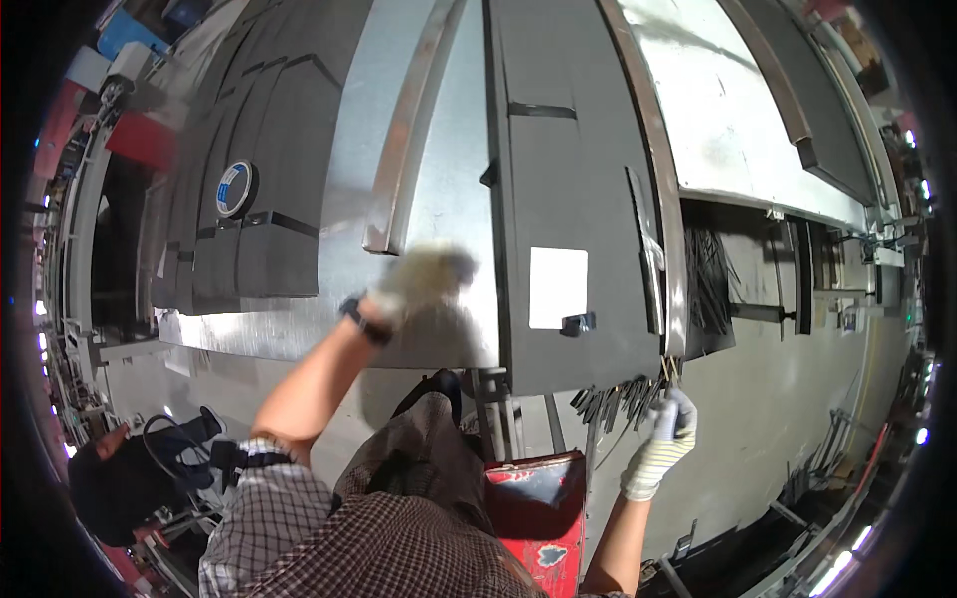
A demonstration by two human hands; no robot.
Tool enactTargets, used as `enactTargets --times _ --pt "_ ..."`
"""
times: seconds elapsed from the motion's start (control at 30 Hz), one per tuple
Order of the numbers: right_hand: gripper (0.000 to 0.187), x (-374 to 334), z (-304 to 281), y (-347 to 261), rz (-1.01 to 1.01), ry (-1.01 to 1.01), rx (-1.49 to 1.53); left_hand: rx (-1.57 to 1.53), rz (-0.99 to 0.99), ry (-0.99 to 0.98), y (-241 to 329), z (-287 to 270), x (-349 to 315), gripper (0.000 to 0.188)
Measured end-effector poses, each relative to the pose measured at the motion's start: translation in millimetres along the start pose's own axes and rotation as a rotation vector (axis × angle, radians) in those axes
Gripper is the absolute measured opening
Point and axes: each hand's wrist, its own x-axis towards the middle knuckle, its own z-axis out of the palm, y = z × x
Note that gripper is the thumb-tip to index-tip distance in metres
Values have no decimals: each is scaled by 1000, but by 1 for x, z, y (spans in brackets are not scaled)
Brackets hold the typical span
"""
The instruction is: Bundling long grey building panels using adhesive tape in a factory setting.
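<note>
My left hand (424,279), in a pale glove, is smeared by motion over the shiny metal sheet (339,334), near the lower end of a rusty metal bar (399,174); its fingers cannot be made out. My right hand (666,444), in a striped glove, is closed at the near end of a long metal bar (666,189); thin yellowish pieces show at its fingertips, too small to name. Between the hands lies a long dark grey panel (558,199) with a white paper sheet (558,288) and a small black scrap (578,324) on it.
Dark taped panels (284,149) lie at left, with a tape roll (236,189) on them. Black strips (706,289) hang beside the bar at right. A red metal box (538,508) stands near my legs. A person in dark clothing (120,483) is at lower left.
</note>
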Motion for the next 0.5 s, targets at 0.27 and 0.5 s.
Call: enactTargets --times 0.27,0.5 --pt "79 19 240 -77 -864 -655 -930 -216 -285 161 -17 -36 168 35" --pt "73 51 341 -33 -834 -543 -1259 -132 -183 154 -7 -36 178 31"
